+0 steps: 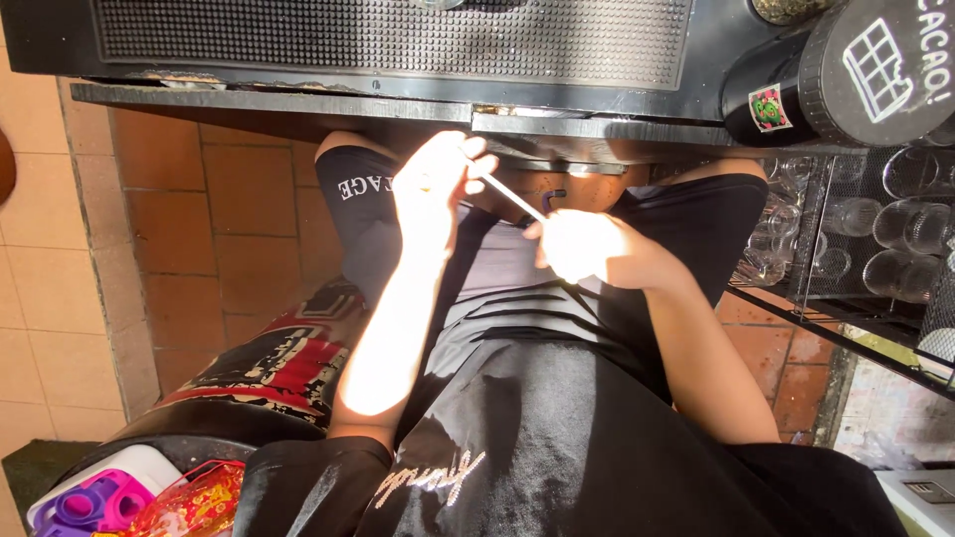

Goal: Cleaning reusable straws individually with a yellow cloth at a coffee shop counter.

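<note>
Your left hand [438,184] and right hand [582,244] at frame centre, each grip pinched closed on one thin white stick [509,191], black worktop [597,134] edge just above.

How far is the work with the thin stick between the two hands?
Done: nothing finished shows. In hand: both hands hold a thin pale stick, left hand at its upper end, right hand at its lower end, below the black counter. What is left cannot be told.

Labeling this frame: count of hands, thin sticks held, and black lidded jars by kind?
Hands: 2, left hand and right hand
Thin white stick, held between both: 1
Black lidded jar: 1
Total: 4
</note>
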